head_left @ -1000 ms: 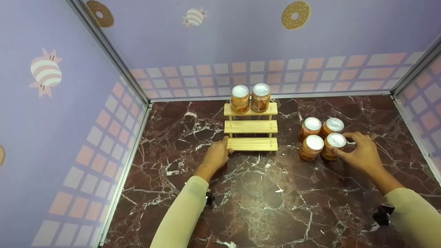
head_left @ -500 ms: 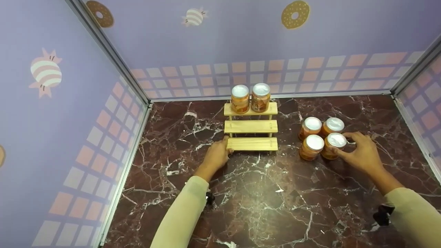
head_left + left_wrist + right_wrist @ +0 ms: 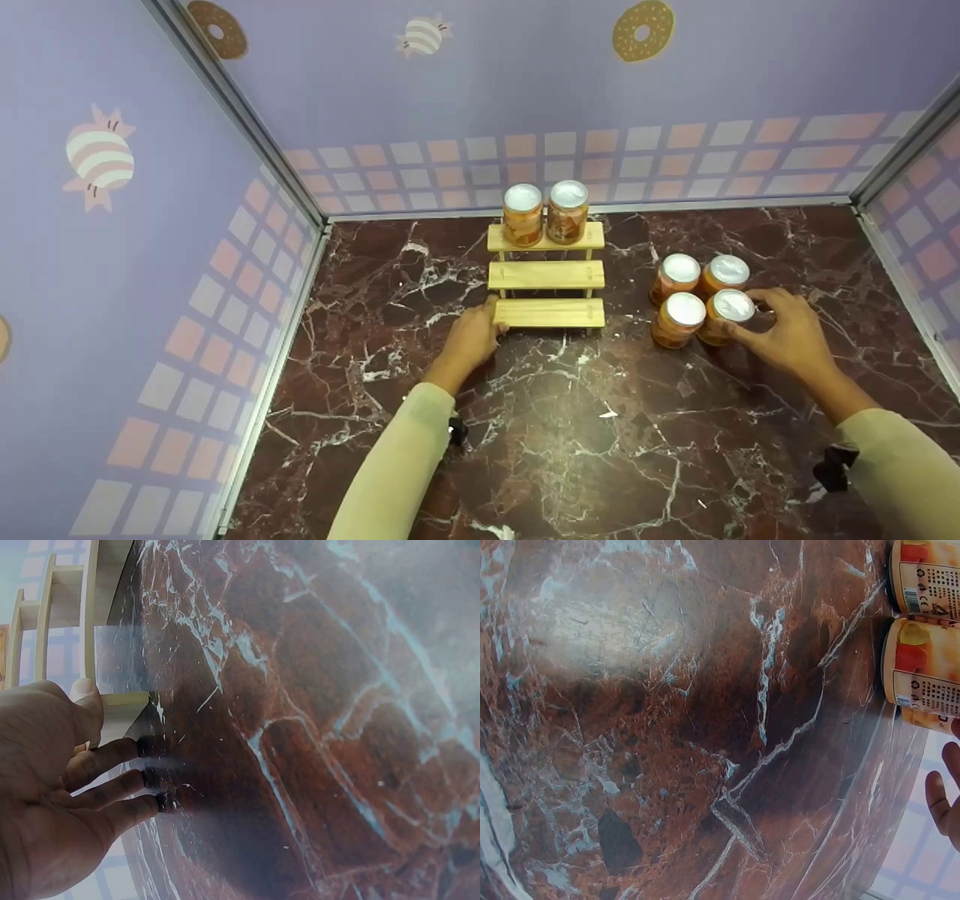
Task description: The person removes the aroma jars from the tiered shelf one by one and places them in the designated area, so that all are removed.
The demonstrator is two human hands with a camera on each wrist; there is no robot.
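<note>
A three-tier wooden step rack [image 3: 551, 275] stands on the marble-patterned table. My left hand [image 3: 469, 341] holds the left end of its lowest step [image 3: 555, 313]; in the left wrist view the thumb [image 3: 87, 701] lies on the step's edge while the other fingers stretch toward the table. Two orange-labelled cans with white lids, a left one [image 3: 523, 217] and a right one [image 3: 568, 214], stand upright on the top step. To the right, my right hand [image 3: 791, 334] grips the near right can [image 3: 732, 311] of a tight group between thumb and fingers.
Beside the gripped can stand the near left can [image 3: 679, 319], the far left can [image 3: 675, 281] and the far right can [image 3: 725, 274]. Purple patterned walls [image 3: 525, 90] enclose the table [image 3: 570, 450] at back and sides. A small white scrap [image 3: 608, 414] lies in front.
</note>
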